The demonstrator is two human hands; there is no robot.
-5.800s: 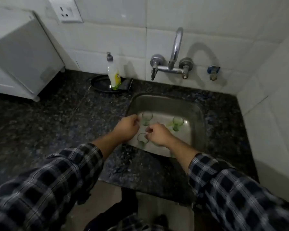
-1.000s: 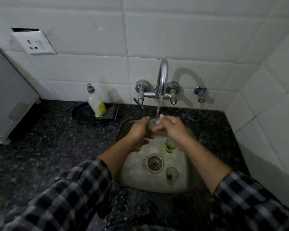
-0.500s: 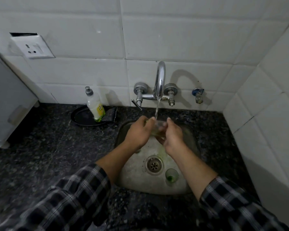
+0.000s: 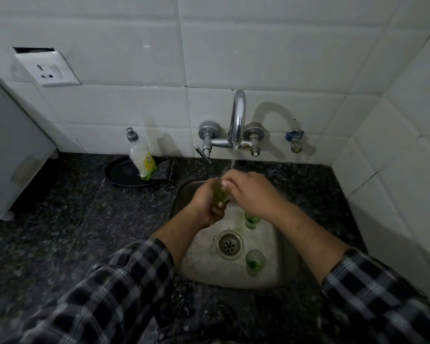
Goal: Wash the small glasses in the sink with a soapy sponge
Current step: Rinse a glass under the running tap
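The left hand is wrapped around one small glass under the tap, the right hand rubs its top, and two more glasses stand in the sink below, nearer the right hand.

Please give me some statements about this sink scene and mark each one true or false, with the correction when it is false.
1. Water runs from the tap. True.
2. Three glasses stand on the sink floor. False: two stand there, the near glass and the far glass; a third glass is held up.
3. The left hand grips the held glass from below. True.
4. The dish soap bottle lies inside the sink. False: it stands on a dark tray on the counter.
5. The right hand rests on the counter. False: it is at the held glass, under the water.
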